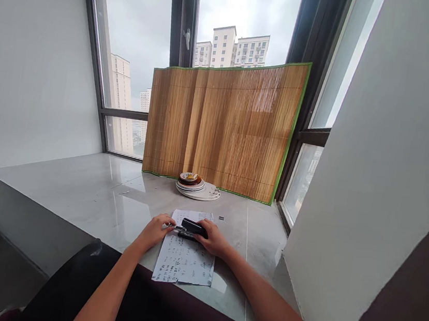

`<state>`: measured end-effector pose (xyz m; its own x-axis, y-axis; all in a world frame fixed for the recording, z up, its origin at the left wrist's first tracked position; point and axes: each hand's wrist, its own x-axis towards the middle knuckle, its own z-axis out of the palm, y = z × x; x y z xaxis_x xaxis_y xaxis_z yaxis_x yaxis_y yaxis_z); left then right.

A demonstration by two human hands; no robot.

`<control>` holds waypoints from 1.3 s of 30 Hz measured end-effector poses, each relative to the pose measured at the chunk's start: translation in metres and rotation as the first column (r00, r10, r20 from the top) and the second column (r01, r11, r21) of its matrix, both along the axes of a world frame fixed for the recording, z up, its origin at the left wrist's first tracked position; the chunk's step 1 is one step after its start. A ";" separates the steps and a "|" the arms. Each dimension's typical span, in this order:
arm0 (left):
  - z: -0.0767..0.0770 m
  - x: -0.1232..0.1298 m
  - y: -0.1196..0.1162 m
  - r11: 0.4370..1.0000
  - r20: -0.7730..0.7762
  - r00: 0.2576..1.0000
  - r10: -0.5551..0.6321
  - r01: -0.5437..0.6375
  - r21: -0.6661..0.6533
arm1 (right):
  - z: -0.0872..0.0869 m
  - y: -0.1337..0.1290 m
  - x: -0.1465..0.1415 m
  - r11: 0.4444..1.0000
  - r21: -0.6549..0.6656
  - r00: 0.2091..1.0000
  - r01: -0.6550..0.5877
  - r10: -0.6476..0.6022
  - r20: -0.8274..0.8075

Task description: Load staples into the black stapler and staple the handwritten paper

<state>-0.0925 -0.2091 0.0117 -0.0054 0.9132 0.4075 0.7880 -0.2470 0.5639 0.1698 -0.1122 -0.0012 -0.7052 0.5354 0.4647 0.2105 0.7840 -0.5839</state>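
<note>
A black stapler (185, 234) is held low over the papers, its top arm lifted apart from its base at the left end. My right hand (210, 238) wraps round its right end. At the opposite end, the fingertips of my left hand (159, 229) pinch a thin metal part that sticks out of the stapler. Under both hands lie sheets of paper (186, 266) with rows of dark handwriting. Behind the right hand, apart from it, sits a small dark grey strip (221, 217), possibly staples.
Beyond the papers, a stack of plates (204, 193) rests on the pale tiled sill (88, 197). A bamboo mat (218, 130) with green edging leans against the window. White walls stand at left and right, and the sill's front edge runs by my legs.
</note>
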 end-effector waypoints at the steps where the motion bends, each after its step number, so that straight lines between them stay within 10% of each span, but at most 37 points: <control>1: 0.000 0.000 0.000 1.000 -0.006 1.000 -0.003 0.003 0.006 | 0.000 0.000 0.000 1.000 0.002 1.000 -0.001 0.001 -0.002; 39: -0.003 -0.003 0.009 0.990 0.227 0.974 0.007 -0.039 0.137 | -0.004 0.003 -0.001 1.000 0.022 1.000 0.002 -0.002 0.001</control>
<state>-0.0957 -0.2001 0.0088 -0.1320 0.8458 0.5169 0.6505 -0.3195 0.6890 0.1686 -0.1093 -0.0052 -0.7047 0.5267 0.4754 0.2132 0.7962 -0.5662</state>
